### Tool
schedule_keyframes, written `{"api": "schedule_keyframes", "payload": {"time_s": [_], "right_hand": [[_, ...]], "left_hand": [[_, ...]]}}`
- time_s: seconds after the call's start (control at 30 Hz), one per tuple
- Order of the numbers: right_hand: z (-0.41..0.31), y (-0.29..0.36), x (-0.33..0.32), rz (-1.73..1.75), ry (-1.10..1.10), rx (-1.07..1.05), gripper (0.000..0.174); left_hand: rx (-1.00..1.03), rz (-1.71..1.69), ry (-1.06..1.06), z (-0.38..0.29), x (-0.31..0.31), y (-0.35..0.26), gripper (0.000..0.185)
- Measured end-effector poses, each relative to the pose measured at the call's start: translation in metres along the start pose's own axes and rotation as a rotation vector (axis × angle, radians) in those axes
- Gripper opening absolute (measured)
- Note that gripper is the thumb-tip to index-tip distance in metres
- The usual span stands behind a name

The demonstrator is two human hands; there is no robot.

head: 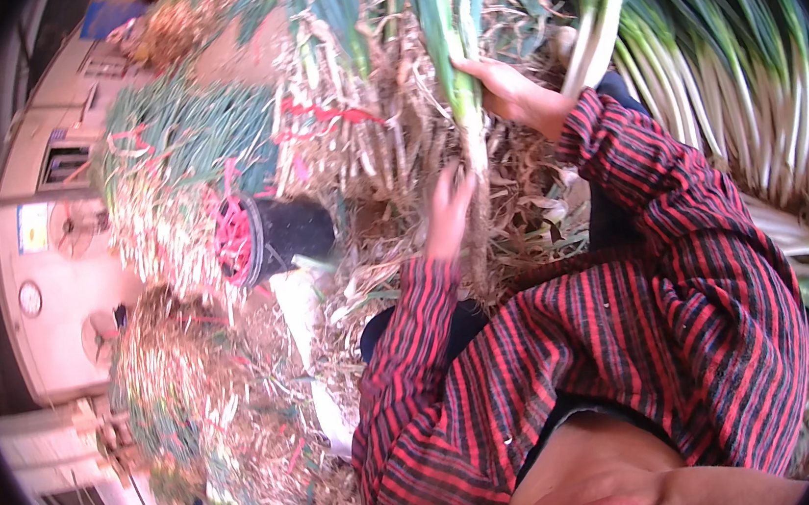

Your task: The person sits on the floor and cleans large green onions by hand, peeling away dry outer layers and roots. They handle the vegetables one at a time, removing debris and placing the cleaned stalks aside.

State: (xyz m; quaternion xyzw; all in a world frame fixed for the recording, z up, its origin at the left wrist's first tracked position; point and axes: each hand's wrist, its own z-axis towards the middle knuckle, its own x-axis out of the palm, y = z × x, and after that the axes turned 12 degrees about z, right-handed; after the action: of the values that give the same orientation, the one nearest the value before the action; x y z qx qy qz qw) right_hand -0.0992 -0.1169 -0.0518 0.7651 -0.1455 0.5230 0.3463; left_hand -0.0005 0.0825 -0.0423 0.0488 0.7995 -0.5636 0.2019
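A long green onion (465, 102) with green leaves and a soil-stained lower stalk runs up and down before me. My right hand (517, 96) grips it where the white shank meets the leaves. Beside its lower stalk, my left hand (444, 211) is blurred, its fingers against or very near the stalk. Whether those fingers pinch a layer of it, I cannot tell. Several pale, cleaned green onions (593, 40) stand just right of my right hand. Behind the held stalk lies a pile of unpeeled green onions (383, 121) with dry roots and a red tie.
At right, cleaned green onions (727, 85) lie in a thick row. A black bucket (295, 231) filled with red ties lies left of my hands. Bundled green onions (193, 141) are heaped beyond it. Peeled husks (534, 217) litter the floor. Fans (76, 228) and a clock (30, 298) are along the wall.
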Motion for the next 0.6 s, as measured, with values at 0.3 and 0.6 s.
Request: {"api": "schedule_keyframes", "payload": {"time_s": [0.3,0.6], "right_hand": [[-0.016,-0.008,0.01,-0.186,0.028,-0.046,0.033],[-0.017,0.005,0.028,-0.043,0.103,-0.106,0.036]], "left_hand": [[0.067,0.172,-0.196,0.078,-0.011,-0.057,0.022],[-0.178,-0.541,-0.205,0.094,-0.019,0.02,0.029]]}}
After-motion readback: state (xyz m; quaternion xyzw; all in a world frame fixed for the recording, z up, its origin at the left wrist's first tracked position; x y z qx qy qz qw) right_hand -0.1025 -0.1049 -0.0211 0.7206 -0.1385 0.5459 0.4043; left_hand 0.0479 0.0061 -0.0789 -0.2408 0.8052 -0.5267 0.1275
